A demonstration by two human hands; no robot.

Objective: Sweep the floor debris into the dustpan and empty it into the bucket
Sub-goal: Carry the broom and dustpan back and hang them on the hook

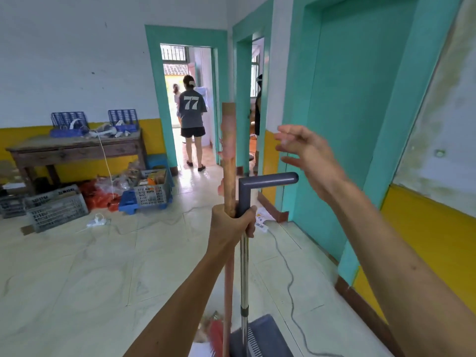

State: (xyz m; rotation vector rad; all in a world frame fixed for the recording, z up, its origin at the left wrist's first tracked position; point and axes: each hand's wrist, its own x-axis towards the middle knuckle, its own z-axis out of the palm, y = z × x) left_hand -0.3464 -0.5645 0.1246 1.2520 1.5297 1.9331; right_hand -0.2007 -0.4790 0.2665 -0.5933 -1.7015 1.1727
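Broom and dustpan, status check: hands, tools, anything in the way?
Left hand grips broom and dustpan handle together. Right hand open, empty, raised. Cable trails across floor ahead. No bucket in view.

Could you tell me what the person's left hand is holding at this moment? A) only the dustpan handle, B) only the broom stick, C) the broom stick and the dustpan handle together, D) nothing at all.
C: the left hand is closed around both the wooden broom stick and the grey dustpan handle in one grip, while the right hand hangs open and empty above them.
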